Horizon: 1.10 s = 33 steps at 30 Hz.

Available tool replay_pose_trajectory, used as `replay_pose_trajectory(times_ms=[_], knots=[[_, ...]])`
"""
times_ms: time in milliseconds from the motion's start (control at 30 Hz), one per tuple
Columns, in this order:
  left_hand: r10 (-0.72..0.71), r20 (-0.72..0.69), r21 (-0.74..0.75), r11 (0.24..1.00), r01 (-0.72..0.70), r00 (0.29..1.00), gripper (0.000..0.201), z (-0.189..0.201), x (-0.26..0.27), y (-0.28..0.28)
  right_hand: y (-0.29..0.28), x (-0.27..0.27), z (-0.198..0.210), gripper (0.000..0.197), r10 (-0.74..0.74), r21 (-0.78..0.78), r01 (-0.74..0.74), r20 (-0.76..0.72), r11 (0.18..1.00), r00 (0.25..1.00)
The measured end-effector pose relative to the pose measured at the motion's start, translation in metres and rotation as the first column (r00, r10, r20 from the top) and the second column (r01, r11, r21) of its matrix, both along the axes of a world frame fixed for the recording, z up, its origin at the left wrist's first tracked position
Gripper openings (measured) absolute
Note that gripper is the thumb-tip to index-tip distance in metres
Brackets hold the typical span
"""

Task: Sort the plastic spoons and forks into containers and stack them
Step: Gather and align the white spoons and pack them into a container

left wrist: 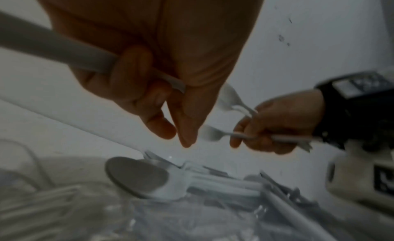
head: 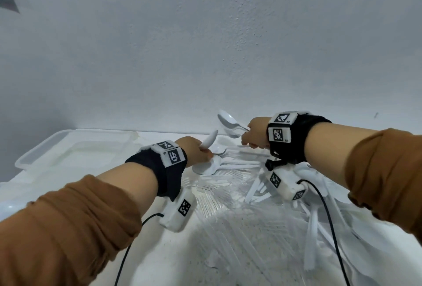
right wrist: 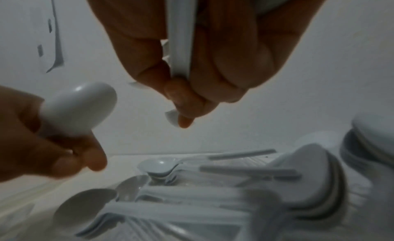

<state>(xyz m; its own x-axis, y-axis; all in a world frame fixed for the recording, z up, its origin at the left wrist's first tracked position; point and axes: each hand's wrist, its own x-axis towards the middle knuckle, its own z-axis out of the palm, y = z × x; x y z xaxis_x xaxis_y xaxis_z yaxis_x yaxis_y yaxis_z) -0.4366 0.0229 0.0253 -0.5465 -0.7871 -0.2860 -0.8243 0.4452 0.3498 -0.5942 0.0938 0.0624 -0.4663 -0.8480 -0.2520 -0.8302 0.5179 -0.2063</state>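
Spoons [head: 230, 123] gripped in right hand [head: 255, 134]; single spoon [head: 209, 139] gripped in left hand [head: 194, 151]; loose cutlery pile [head: 228, 167] on desk [head: 182, 251] below; clear container [head: 68, 148] far left

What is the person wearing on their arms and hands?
Both arms have brown sleeves pushed up. Each wrist wears a black band carrying white blocks printed with black square-patterned markers. A small white camera box hangs under each wrist, with a thin black cable trailing from it. The hands are bare.

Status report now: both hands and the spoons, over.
Left hand grips one spoon. Right hand grips several spoons. Cutlery pile below, nothing blocking.
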Motion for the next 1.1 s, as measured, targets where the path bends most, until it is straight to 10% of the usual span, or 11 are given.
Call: replay_pose_trajectory(times_ms=[567,1100], knots=[[-0.168,0.263,-0.143,0.967,0.211,0.950,0.023,-0.018,-0.041,0.003,0.025,-0.020,0.003,0.025,-0.076,-0.125,0.131,0.372,0.983,0.925],[0.094,-0.370,0.013,0.995,-0.096,0.924,0.013,0.007,0.019,-0.019,0.003,-0.003,-0.005,0.008,-0.011,-0.246,0.097,0.330,0.964,0.944]])
